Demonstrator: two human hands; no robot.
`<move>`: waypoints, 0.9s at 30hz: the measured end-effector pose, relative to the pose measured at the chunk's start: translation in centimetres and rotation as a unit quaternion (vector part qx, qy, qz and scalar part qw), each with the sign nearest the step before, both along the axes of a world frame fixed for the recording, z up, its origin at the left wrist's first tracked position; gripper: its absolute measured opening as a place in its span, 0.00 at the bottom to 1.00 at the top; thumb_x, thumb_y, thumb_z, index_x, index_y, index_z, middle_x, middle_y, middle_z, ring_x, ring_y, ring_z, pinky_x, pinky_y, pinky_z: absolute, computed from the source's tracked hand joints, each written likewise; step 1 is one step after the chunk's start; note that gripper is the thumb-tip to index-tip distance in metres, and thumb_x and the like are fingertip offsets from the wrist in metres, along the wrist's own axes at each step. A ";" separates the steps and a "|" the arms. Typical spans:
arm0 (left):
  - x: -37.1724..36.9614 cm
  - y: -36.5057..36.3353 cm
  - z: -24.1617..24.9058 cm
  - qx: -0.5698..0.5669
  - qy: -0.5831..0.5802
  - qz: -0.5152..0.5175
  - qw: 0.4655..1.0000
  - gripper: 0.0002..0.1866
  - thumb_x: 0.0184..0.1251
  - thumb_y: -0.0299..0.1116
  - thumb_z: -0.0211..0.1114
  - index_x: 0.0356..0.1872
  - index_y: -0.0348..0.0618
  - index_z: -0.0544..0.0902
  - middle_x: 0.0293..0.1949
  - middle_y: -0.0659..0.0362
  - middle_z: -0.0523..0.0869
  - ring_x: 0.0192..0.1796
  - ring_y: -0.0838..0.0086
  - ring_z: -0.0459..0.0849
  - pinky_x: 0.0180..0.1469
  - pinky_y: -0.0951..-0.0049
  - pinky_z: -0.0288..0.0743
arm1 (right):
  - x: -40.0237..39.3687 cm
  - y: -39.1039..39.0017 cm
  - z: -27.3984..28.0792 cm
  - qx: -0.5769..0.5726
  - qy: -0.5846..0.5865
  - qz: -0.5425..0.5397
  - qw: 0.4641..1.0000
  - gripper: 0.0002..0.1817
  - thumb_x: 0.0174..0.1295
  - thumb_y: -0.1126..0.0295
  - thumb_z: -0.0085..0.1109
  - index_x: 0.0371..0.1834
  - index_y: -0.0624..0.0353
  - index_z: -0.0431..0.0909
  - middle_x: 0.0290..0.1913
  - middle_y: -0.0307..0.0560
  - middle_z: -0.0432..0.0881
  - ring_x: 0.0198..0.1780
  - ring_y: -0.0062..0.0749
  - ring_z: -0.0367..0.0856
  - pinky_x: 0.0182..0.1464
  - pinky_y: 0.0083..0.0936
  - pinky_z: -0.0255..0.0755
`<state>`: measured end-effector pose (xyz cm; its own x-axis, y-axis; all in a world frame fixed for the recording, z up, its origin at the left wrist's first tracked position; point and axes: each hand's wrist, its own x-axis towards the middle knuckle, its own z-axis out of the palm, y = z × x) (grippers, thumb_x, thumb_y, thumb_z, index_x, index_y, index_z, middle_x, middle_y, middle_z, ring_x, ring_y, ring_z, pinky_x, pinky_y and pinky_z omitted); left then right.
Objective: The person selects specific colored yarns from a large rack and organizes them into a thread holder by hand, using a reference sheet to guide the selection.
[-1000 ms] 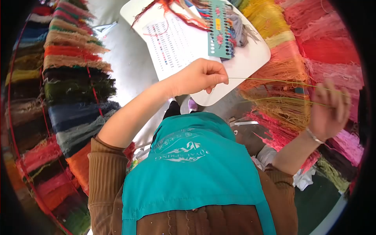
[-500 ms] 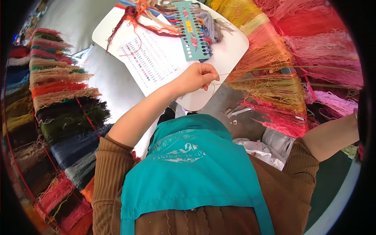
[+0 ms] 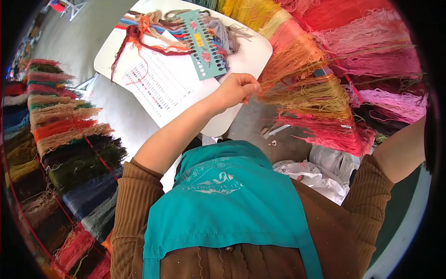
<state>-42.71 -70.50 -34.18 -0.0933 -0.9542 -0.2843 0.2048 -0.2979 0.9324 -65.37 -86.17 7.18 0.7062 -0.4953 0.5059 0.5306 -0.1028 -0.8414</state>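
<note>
My left hand point(image 3: 239, 89) is closed in a pinch over the right edge of a white tabletop point(image 3: 258, 49). A thin olive thread point(image 3: 334, 59) runs from its fingertips off to the right, across the hanging yarn. Just above the hand lies a teal card point(image 3: 200, 44) with holes along both sides, and skeins of coloured thread are looped through many of them. A printed sheet point(image 3: 158, 88) with rows of small marks and a column of colour squares lies beside the card. My right forearm point(image 3: 402, 151) reaches out past the right edge, so that hand is out of sight.
Orange and yellow yarn hanks point(image 3: 297, 56) hang at the right, with pink and red ones point(image 3: 371, 32) beyond. Dark and multicoloured hanks point(image 3: 74, 153) hang at the left. White plastic bags point(image 3: 320, 174) sit on the floor right of my teal apron point(image 3: 227, 204).
The table and card have shifted left and slightly up in view. My left hand stays pinched at nearly the same spot. The thread now slants higher to the right, and my right forearm appears higher.
</note>
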 end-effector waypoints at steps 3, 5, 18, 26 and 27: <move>-0.2 -0.5 0.6 0.005 0.019 -0.017 1.000 0.09 0.73 0.33 0.61 0.41 0.39 0.85 0.27 0.63 0.83 0.26 0.80 0.80 0.30 0.78 0.76 | -0.5 -0.4 -0.9 0.018 0.020 0.011 1.000 0.12 0.68 0.65 0.56 0.50 0.54 0.82 0.44 0.43 0.87 0.31 0.22 0.78 0.35 0.21 0.71; -0.2 -0.8 2.0 -0.006 -0.103 -0.042 0.994 0.11 0.74 0.34 0.61 0.48 0.40 0.85 0.36 0.59 0.86 0.33 0.78 0.85 0.34 0.75 0.79 | -0.7 -0.5 -2.0 0.030 0.038 0.022 0.999 0.13 0.69 0.65 0.55 0.53 0.55 0.80 0.45 0.45 0.86 0.30 0.22 0.76 0.35 0.22 0.71; -3.1 -5.1 16.3 -0.267 0.065 -0.019 0.961 0.18 0.74 0.34 0.63 0.60 0.37 0.79 0.36 0.61 0.88 0.37 0.81 0.86 0.43 0.80 0.81 | -1.2 -0.4 -15.3 0.102 0.084 0.099 0.986 0.11 0.76 0.69 0.42 0.50 0.65 0.71 0.60 0.60 0.79 0.16 0.11 0.58 0.17 0.07 0.53; -0.6 -4.0 15.4 -0.230 -0.068 0.023 0.970 0.10 0.75 0.33 0.62 0.43 0.35 0.84 0.29 0.64 0.84 0.30 0.83 0.82 0.34 0.81 0.78 | -4.2 2.1 -24.3 0.116 0.243 -0.258 0.928 0.04 0.66 0.74 0.55 0.34 0.60 0.76 0.42 0.53 0.88 0.19 0.10 0.64 0.22 0.10 0.58; -0.5 -3.8 16.0 -0.227 -0.113 0.026 0.967 0.10 0.74 0.32 0.63 0.43 0.35 0.85 0.29 0.64 0.84 0.30 0.83 0.82 0.34 0.81 0.77 | -4.1 2.5 -26.4 0.076 0.285 -0.280 0.913 0.04 0.65 0.74 0.56 0.33 0.59 0.78 0.41 0.50 0.88 0.21 0.10 0.66 0.24 0.11 0.61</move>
<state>-43.19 -74.30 -18.23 -0.0262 -0.9871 0.1577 -0.0159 0.1581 0.9873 -69.51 -83.67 -19.22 0.4470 -0.8941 0.0297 -0.0992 -0.0825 -0.9916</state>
